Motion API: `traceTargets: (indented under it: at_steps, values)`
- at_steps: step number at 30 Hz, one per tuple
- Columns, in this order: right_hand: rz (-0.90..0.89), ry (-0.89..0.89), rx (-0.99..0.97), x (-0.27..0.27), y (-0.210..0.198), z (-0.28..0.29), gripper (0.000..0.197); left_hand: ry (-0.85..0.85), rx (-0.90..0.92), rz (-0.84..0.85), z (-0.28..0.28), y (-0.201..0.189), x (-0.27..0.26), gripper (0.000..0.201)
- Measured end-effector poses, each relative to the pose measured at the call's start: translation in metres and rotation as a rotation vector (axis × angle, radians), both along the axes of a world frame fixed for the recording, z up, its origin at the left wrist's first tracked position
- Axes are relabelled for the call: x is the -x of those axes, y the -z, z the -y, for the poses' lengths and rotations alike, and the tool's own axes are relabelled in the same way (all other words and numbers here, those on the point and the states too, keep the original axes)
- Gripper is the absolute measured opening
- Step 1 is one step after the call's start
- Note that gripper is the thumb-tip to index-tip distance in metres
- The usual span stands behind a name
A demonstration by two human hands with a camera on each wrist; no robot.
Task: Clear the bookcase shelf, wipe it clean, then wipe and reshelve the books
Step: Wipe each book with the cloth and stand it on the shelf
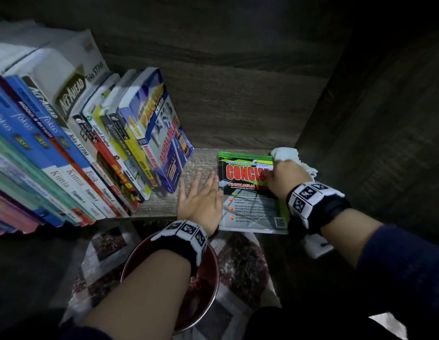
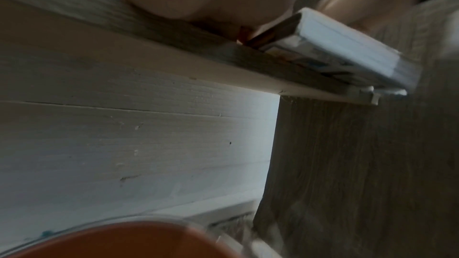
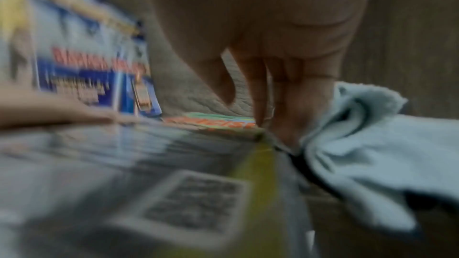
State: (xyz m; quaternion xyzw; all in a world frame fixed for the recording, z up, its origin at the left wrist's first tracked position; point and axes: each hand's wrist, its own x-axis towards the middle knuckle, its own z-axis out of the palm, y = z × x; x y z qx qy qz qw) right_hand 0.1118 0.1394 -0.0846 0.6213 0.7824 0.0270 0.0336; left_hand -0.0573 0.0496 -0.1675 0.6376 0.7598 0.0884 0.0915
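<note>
The dark wood-grain bookcase shelf (image 1: 203,158) runs under both hands. To the left of the left hand, a leaning row of paperback textbooks (image 1: 95,148) with blue, white, red and yellow spines fills that side of the shelf, the nearest one a blue-covered volume just beyond the fingertips. Between the two hands a green-edged paperback with the red word CONCISE on its cover (image 1: 247,192) lies flat, its near end jutting past the shelf's front edge (the left wrist view shows that overhang from below). Below the left forearm sits a round red bowl (image 1: 203,285) on a patterned mat (image 1: 240,263).

The left hand (image 1: 201,202) is spread flat, fingers straight and slightly fanned, palm down on the bare shelf with its edge against the left side of the flat book. The right hand (image 1: 283,179) rests on the book's right side, fingers bent downward at the cover's edge; a crumpled white cloth (image 1: 287,155) bunches out from under and beyond it against the shelf's right wall. Whether the fingers actually pinch the cloth or only press beside it cannot be told, as the right wrist view is blurred.
</note>
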Motion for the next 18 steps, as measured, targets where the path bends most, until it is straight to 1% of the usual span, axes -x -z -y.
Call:
traceTargets:
  at_steps: [1,3,5,8,10,12,13,14,15,18]
  values:
    - [-0.059,0.042,0.086,0.001,0.0,0.005,0.024,-0.001,0.013,0.02,-0.001,-0.002,0.0,0.055]
    - [-0.066,0.082,0.194,0.001,0.0,0.014,0.027,-0.007,0.052,0.096,-0.001,-0.008,0.0,0.057]
    - [-0.076,0.119,0.229,0.0,0.001,0.02,0.029,-0.008,0.092,0.167,-0.002,-0.015,0.0,0.059]
    - [-0.221,0.178,0.274,-0.003,0.001,0.022,0.028,-0.007,0.107,0.229,-0.004,-0.021,0.0,0.06]
    - [-0.358,0.179,0.282,-0.006,0.005,0.022,0.034,-0.016,0.064,0.328,-0.005,-0.023,-0.001,0.061]
    - [-0.465,0.172,0.264,-0.01,0.009,0.024,0.047,-0.045,-0.006,0.516,-0.004,-0.025,-0.004,0.062]
    - [-0.515,0.184,0.251,-0.012,0.013,0.024,0.049,-0.081,-0.045,0.624,-0.002,-0.027,-0.007,0.063]
    - [-0.575,0.205,0.248,-0.013,0.016,0.025,0.047,-0.123,-0.094,0.7,0.0,-0.028,-0.01,0.063]
    - [-0.642,0.218,0.253,-0.013,0.019,0.025,0.042,-0.162,-0.146,0.73,0.002,-0.029,-0.012,0.063]
    - [-0.851,0.26,0.258,-0.007,0.025,0.026,0.025,-0.215,-0.311,0.755,0.008,-0.034,-0.016,0.058]
